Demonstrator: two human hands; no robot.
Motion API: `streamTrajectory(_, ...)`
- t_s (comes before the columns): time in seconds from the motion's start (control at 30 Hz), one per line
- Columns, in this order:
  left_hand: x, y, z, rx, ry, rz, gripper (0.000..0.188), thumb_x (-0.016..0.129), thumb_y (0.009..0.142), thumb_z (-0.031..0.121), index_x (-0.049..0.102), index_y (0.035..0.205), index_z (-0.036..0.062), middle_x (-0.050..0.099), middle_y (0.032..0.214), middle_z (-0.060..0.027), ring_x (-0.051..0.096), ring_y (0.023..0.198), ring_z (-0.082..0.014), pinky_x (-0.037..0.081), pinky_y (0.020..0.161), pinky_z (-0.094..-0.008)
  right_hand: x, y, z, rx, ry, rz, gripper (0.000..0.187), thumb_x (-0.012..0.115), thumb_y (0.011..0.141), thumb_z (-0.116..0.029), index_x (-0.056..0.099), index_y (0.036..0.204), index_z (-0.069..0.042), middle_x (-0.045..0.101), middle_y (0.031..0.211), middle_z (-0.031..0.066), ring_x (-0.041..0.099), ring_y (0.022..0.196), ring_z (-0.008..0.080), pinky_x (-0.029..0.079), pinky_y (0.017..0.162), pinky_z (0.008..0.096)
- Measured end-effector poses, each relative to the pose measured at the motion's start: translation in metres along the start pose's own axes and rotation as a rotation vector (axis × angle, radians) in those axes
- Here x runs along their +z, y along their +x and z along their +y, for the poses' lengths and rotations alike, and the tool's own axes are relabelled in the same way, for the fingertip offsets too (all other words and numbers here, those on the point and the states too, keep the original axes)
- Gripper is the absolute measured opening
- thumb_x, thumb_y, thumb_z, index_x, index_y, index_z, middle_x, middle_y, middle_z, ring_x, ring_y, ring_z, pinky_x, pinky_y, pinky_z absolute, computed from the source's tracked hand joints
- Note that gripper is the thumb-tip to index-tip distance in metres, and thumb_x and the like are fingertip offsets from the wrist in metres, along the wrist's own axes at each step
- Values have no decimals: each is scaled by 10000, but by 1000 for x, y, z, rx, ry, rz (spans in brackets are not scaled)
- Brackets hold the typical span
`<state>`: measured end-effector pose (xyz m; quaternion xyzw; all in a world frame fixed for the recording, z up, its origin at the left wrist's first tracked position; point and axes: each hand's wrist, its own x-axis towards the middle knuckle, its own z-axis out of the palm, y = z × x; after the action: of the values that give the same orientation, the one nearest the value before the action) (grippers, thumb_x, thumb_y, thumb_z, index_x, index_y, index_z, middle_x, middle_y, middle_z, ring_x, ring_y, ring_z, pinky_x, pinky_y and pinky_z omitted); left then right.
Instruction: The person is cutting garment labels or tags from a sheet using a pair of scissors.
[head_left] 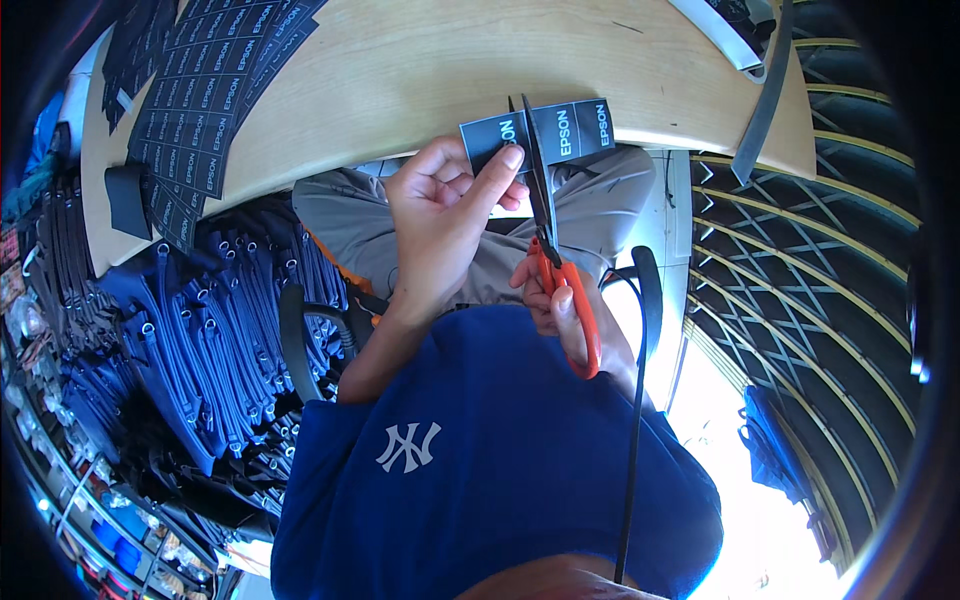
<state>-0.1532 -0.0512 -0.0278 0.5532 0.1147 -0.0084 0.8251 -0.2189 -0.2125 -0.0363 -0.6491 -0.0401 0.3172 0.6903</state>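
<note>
A short black strip of labels (586,128) with white print is pinched at its left end between the thumb and fingers of my left hand (445,215). My right hand (545,300) grips a pair of scissors (580,290) with orange handles and dark blades, thumb through one loop. The blades point away from me and stand slightly apart, crossing the strip just right of my left thumb. Whether they have cut into it I cannot tell. Both hands are over my lap, at the near edge of the wooden table (420,75).
Larger sheets of black labels (205,100) lie at the table's left. A dark strap (765,110) hangs over its right edge. Many blue straps with metal rings (200,350) hang at the left. Chair armrests (293,340) flank me, a cable (634,430) runs down, and a folding metal gate (800,260) stands right.
</note>
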Motion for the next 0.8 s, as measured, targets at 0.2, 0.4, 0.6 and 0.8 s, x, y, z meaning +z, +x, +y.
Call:
streamTrajectory(0.2, 1, 1, 0, 14, -1, 2, 112, 667, 823, 39, 591, 830, -43, 650, 747, -106, 640, 630, -125, 539, 567, -239, 2, -1, -6, 168, 174, -17, 491, 391, 946, -479, 512, 928, -4, 431, 628, -22, 388, 520, 44, 312, 461, 217)
streamTrajectory(0.4, 1, 6, 3, 2, 20, 19, 119, 674, 818, 38, 581, 796, -34, 645, 708, -97, 638, 612, -122, 522, 549, -229, -1, 3, -10, 162, 242, -48, 403, 394, 972, -395, 487, 862, -18, 368, 574, -43, 341, 480, 39, 272, 432, 225)
streamTrajectory(0.6, 3, 13, 12, -9, 9, 12, 126, 678, 816, 42, 576, 783, -25, 644, 708, -95, 630, 600, -118, 510, 538, -224, -2, 9, -19, 109, 113, 13, 421, 404, 971, -385, 473, 747, -36, 406, 555, -29, 386, 469, 58, 306, 430, 236)
streamTrajectory(0.8, 7, 26, 28, 5, 12, -9, 126, 678, 816, 40, 575, 781, -24, 645, 723, -97, 628, 610, -118, 509, 544, -221, -10, 19, -27, 38, -97, 53, 419, 417, 973, -332, 445, 671, -44, 414, 469, -11, 442, 404, 84, 347, 395, 259)
